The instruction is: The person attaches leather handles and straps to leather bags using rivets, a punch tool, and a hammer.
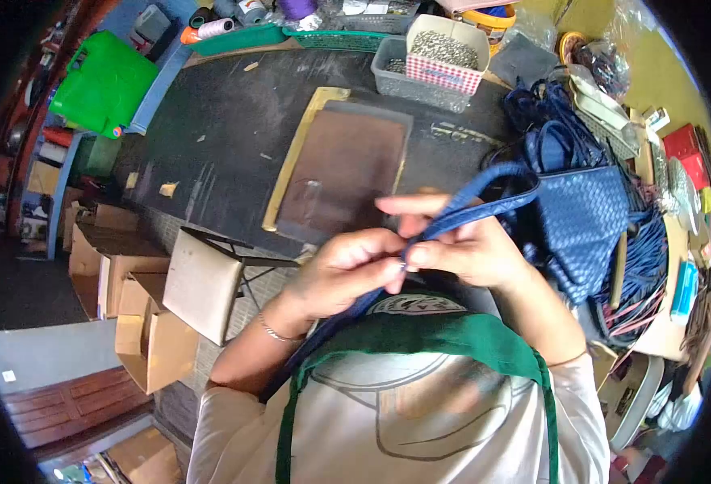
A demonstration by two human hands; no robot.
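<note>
As left hand (347, 270), right hand (468, 254) pinch strap (485, 192), bag (585, 226) alongside.

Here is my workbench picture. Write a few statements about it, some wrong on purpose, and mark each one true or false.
1. The left hand and the right hand both pinch the blue woven strap. True.
2. The blue woven bag lies at the left end of the table. False: it lies at the right, beside the right hand.
3. The red-checked box holds small metal parts. True.
4. The brown board lies on the floor. False: it lies flat on the dark table, beyond the hands.
</note>
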